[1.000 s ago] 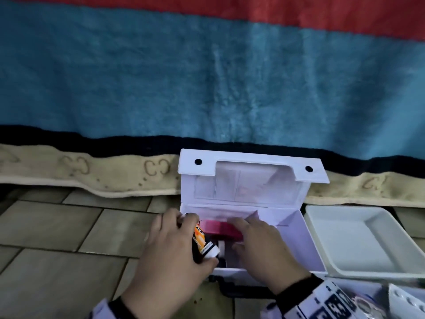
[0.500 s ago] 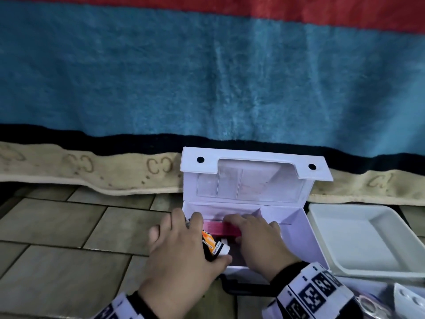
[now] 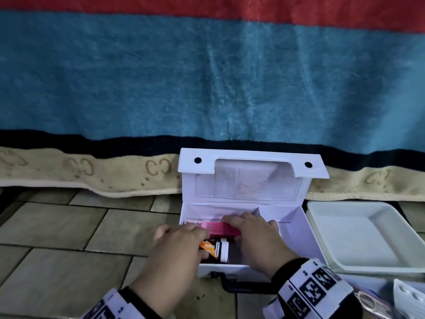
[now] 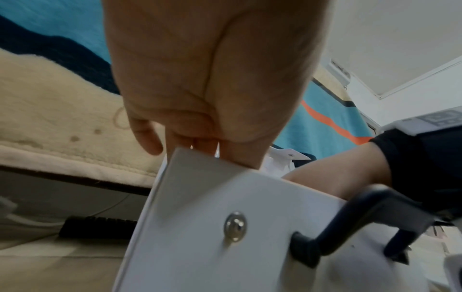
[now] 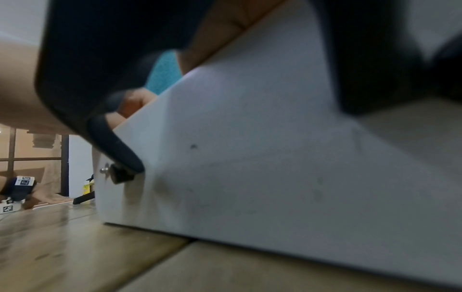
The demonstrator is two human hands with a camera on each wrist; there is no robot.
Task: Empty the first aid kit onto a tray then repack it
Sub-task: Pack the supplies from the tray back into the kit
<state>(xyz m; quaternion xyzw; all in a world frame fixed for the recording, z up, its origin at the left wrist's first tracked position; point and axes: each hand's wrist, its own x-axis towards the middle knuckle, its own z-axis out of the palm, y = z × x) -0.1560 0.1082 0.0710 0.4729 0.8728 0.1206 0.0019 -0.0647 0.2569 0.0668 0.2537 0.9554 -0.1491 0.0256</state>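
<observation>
The white first aid kit [image 3: 289, 229] stands open on the floor, its lid upright. Both hands reach into its left compartment. My left hand [image 3: 197, 242] curls round an orange and black tube [image 3: 212, 249] with a white cap, lying low in the kit. My right hand [image 3: 239, 229] holds the right end of a pink box [image 3: 218, 229], fingers over its top. The white tray [image 3: 345, 245] sits just right of the kit. In the left wrist view my palm [image 4: 212, 79] dips behind the kit's front wall [image 4: 212, 237]; the fingertips are hidden. The right wrist view shows mostly that wall [image 5: 275, 158].
A black carry handle [image 3: 243, 287] juts from the kit's front toward me. A blue, red and beige blanket [image 3: 207, 88] hangs right behind the kit. Scissors in a clear bag [image 3: 370, 302] and a white plastic piece [image 3: 409, 295] lie at the bottom right. The floor is tiled.
Both hands have sunk deeper into the kit. The tube has gone from tilted above the rim to lying inside, and the pink box has settled lower against the left wall.
</observation>
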